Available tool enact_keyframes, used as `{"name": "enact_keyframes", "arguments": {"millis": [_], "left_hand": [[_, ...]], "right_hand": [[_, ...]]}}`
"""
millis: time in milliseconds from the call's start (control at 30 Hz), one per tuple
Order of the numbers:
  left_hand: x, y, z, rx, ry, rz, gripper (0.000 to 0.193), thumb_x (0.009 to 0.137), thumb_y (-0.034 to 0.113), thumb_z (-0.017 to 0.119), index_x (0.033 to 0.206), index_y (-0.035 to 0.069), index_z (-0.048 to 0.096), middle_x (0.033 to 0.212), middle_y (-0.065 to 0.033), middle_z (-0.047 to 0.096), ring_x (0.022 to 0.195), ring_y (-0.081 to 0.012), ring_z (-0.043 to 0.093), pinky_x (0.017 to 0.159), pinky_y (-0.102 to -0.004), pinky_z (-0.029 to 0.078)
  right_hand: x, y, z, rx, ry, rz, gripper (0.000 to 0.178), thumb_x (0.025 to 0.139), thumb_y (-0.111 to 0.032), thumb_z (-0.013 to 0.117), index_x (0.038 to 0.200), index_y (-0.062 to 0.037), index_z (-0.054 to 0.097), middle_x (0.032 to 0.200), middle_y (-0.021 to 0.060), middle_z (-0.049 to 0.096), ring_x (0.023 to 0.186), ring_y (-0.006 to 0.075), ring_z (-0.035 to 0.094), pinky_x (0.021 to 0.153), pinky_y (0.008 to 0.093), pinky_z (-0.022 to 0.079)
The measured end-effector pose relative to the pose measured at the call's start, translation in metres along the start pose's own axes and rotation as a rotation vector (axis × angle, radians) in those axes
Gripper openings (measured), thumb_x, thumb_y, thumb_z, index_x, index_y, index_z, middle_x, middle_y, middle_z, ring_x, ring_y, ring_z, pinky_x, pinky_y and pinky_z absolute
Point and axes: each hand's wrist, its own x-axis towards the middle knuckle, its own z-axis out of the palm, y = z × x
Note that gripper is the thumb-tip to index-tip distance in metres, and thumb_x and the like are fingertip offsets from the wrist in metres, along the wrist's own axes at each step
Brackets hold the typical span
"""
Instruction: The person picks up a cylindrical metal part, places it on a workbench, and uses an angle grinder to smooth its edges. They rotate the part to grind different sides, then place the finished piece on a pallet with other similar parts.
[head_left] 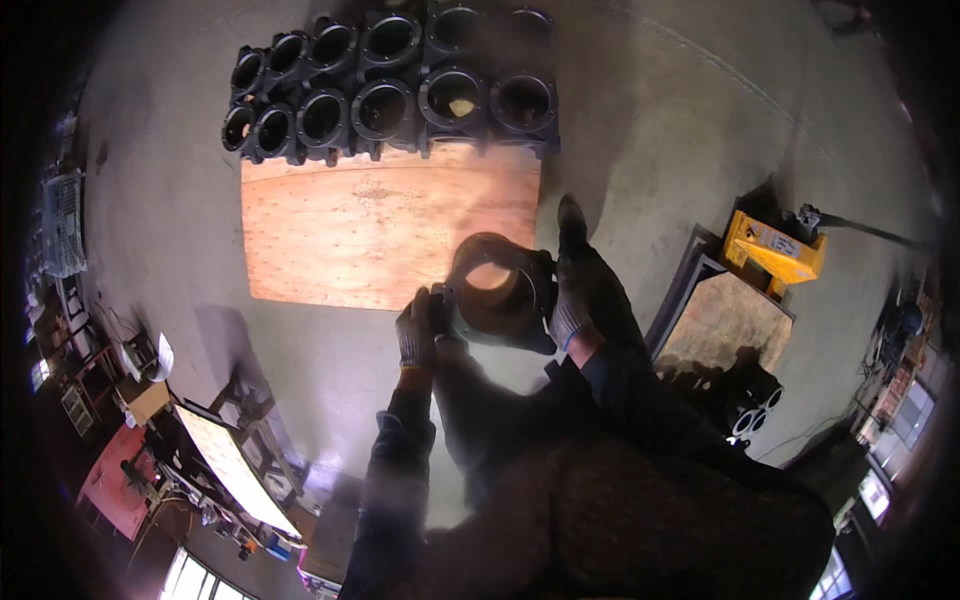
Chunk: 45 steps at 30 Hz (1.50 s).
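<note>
Between my hands, in front of my body, is a dark cast-metal ring housing [505, 318], with small holes around its flange and a wide round opening. My left hand [415, 335], in a grey knit glove, grips a lug on its left side. My right hand [570, 315], gloved the same way, holds its right side, with some fingers hidden behind the metal. The housing is above the near edge of a plywood sheet [370, 225]. Similar dark housings [384, 138] stand in two rows along the far part of that sheet, openings upward.
At right, a yellow pallet jack [765, 250] with a black handle stands by a wood-topped pallet [730, 315]. More dark ring parts [755, 405] are at that pallet's near end. A bright-topped bench [235, 475] and a red panel [118, 480] are at lower left.
</note>
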Motion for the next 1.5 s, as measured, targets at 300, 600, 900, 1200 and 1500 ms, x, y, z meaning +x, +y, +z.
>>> {"name": "enact_keyframes", "arguments": {"millis": [300,600,900,1200,1500], "left_hand": [[0.145,-0.017,0.090,-0.027,-0.052,0.035,0.043,0.103,0.037,0.060,0.105,-0.003,0.075,0.092,-0.0047,0.071,0.083,-0.0122,0.061,0.075,-0.0286,0.051],[0.233,-0.053,0.117,0.018,-0.034,-0.015,0.041,0.103,0.035,0.059,0.104,-0.002,0.075,0.093,-0.0041,0.071,0.085,-0.0113,0.061,0.076,-0.0288,0.050],[0.247,-0.111,0.109,0.410,0.046,0.175,0.032,0.106,0.026,0.057,0.108,-0.005,0.064,0.084,-0.0073,0.067,0.080,-0.0179,0.064,0.067,-0.0342,0.050],[0.262,-0.069,0.136,0.196,0.149,0.098,0.045,0.108,0.034,0.053,0.104,-0.006,0.073,0.086,-0.0087,0.070,0.079,-0.0145,0.062,0.072,-0.0311,0.050],[0.350,-0.003,0.153,0.859,-0.295,0.640,0.042,0.104,0.035,0.057,0.123,0.000,0.068,0.099,-0.0131,0.075,0.089,-0.0206,0.070,0.085,-0.0310,0.053]], "right_hand": [[0.199,0.060,-0.055,0.418,-0.206,0.234,0.079,0.103,-0.070,0.039,0.151,-0.0092,0.051,0.152,0.0075,0.055,0.142,0.0229,0.046,0.121,0.0390,0.032],[0.291,0.106,-0.083,0.365,-0.041,0.285,0.094,0.093,-0.074,0.057,0.159,-0.0100,0.038,0.159,0.0052,0.046,0.143,0.0196,0.044,0.116,0.0335,0.037],[0.324,0.111,-0.080,-0.261,0.139,0.037,0.058,0.104,-0.046,0.056,0.141,-0.0024,0.052,0.124,0.0077,0.062,0.095,0.0165,0.061,0.077,0.0307,0.051],[0.330,0.122,-0.088,0.249,-0.028,0.122,0.084,0.096,-0.064,0.063,0.153,-0.0046,0.045,0.151,0.0094,0.053,0.134,0.0247,0.052,0.116,0.0382,0.039],[0.317,0.165,-0.069,-0.033,-0.043,-0.090,0.031,0.109,-0.031,0.043,0.122,-0.0040,0.052,0.113,0.0131,0.065,0.108,0.0287,0.061,0.103,0.0389,0.044]]}}
